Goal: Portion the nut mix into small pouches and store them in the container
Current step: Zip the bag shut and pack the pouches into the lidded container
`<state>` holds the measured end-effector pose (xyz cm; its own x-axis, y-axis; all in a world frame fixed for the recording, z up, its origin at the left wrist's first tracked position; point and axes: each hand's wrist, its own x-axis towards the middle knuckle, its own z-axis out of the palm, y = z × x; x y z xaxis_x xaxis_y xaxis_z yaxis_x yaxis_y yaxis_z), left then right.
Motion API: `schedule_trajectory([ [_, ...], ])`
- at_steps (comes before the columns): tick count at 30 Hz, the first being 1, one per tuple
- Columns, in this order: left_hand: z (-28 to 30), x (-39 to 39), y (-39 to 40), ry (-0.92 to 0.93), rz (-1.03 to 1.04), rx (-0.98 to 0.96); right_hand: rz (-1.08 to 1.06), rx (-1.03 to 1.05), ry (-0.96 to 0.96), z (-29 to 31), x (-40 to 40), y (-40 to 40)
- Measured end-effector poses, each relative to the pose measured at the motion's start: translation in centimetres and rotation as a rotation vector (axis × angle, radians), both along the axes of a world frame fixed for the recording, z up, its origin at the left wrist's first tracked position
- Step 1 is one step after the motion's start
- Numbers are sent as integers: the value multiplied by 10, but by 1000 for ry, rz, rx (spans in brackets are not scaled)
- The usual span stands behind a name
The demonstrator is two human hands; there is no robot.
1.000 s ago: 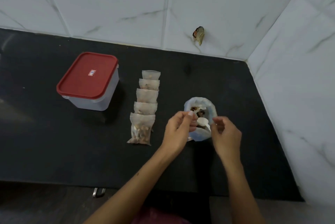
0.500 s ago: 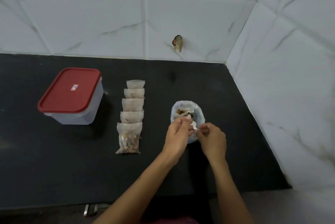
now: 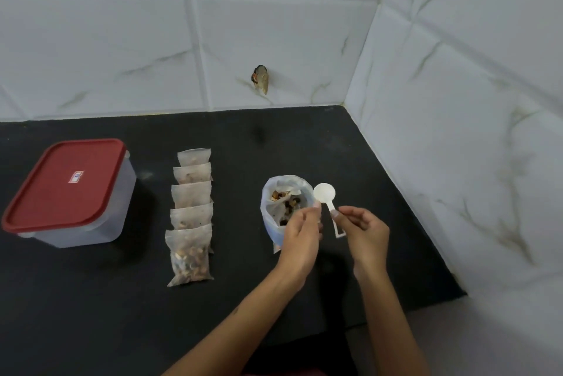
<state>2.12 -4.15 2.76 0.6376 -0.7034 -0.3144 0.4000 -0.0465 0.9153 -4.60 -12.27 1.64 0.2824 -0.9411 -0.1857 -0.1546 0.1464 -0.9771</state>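
Open bag of nut mix (image 3: 286, 208) stands on the black table (image 3: 91, 314), right of centre, mouth up, nuts visible inside. A small pouch seems tucked into its mouth, hard to tell.

Left hand (image 3: 300, 238) pinches the near rim of the bag, fingers curled on the plastic. Right hand (image 3: 362, 231) pinches the handle of a white plastic scoop (image 3: 324, 194) between thumb and fingertips. Scoop bowl hangs just beside the bag's right rim, looks empty.

Risks, judged from this:
- bag is soft and only held at one edge; a pull or scoop push could tip it, nuts spill on the table
- scoop gripped by a light pinch far down a thin handle; a loaded bowl could twist and drop nuts outside
- if the pouch mouth inside the bag folds shut, nuts miss it and fall back in
- container (image 3: 73, 196) has its red lid (image 3: 65, 180) on; no pouches stored yet, lid must come off first
- filled pouches (image 3: 190, 214) overlap in a loose row; a wrist sweep to the left could scatter them

Counts:
- filled pouches: 5, in one row running near to far, left of the bag, each overlapping the next
- nut mix bag: 1
- scoop: 1
- container: 1, far left, well apart from the bag, lid: 1
- hands: 2

Small brown thing on the far tiled wall (image 3: 260, 78), can't tell what it is.
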Motion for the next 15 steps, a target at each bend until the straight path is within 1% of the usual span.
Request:
schedule_trajectory([
  [3, -6, -8, -13, 84, -66, -14, -65, 74, -11, -12, -12, -5],
  [6, -14, -17, -23, 114, -130, 11, -113, 95, 32, -26, -25, -7],
  [10, -26, -30, -38, 125, -198, 68, -166, 17, 128, -36, -41, -15],
  [15, -39, -37, -50, 107, -252, 156, -116, -107, 325, -46, -49, -22],
])
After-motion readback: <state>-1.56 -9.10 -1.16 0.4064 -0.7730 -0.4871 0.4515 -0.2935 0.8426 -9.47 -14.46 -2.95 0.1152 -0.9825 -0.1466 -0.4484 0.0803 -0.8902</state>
